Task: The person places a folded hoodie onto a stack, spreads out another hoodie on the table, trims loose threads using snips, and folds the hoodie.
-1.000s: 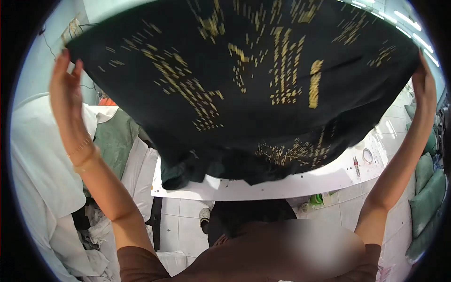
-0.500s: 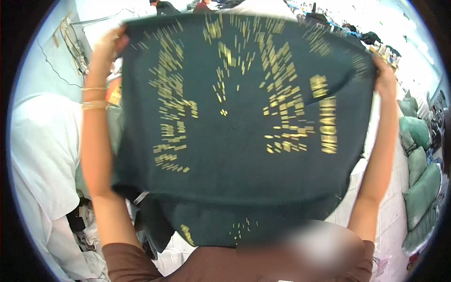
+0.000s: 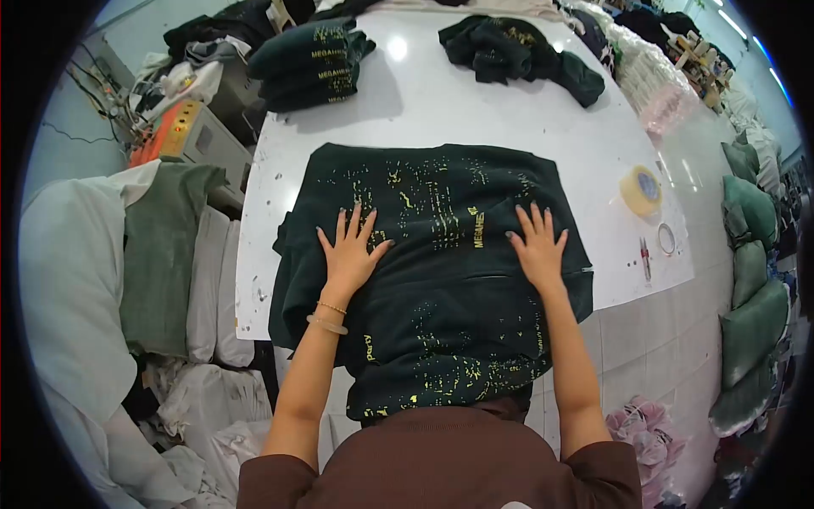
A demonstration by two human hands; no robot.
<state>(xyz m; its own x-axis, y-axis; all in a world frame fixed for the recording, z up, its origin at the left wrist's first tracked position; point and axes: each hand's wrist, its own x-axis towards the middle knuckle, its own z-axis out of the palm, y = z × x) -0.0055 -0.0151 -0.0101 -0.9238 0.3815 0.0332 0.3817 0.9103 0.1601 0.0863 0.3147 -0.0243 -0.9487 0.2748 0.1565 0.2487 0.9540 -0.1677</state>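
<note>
A dark green garment point(image 3: 424, 212) with a yellow speckled print and lettering lies spread on the white table point(image 3: 407, 119). Its near part hangs over the front edge against my body. My left hand point(image 3: 350, 252) rests flat on the left side of the cloth, fingers spread. On the right side, my right hand point(image 3: 538, 243) presses down likewise, palm flat, beside the yellow lettering. Neither hand grips the fabric. Whether it is a sweatshirt or another kind of top, I cannot tell.
A folded stack of matching garments point(image 3: 314, 68) stands at the back left, a crumpled dark green heap point(image 3: 517, 55) at the back right. To the right lie a tape roll point(image 3: 641, 190), a thin ring point(image 3: 666, 239) and small thread snips point(image 3: 646, 260). Green sacks point(image 3: 750, 339) line the floor.
The garment was held up in the air by both hands at its upper corners. Now it is down on the table, let go, with both hands flat on top.
</note>
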